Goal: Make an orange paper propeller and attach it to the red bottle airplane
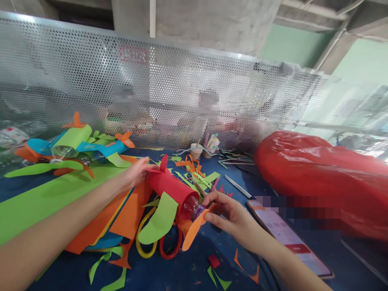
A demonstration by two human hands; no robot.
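Prop (194, 234) in R hand (232, 216), nr phone (289, 234).

Even, moderately bright light falls on the dark blue tabletop (151, 275). Behind it, the silver perforated metal panel (172, 76) carries white glare spots and looks soft; beside it, the shiny red plastic bag (321, 173) shows pale highlights and smears toward the edge.

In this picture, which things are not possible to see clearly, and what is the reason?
All in the head view:
Upper parts of the yellow loop and red loop: covered by the red bottle model and its green wing.
Small writing on the phone: blurred.
Right end of the red plastic bundle: cut off by the right edge.
People behind the perforated sheet: blurred, partly screened by it.
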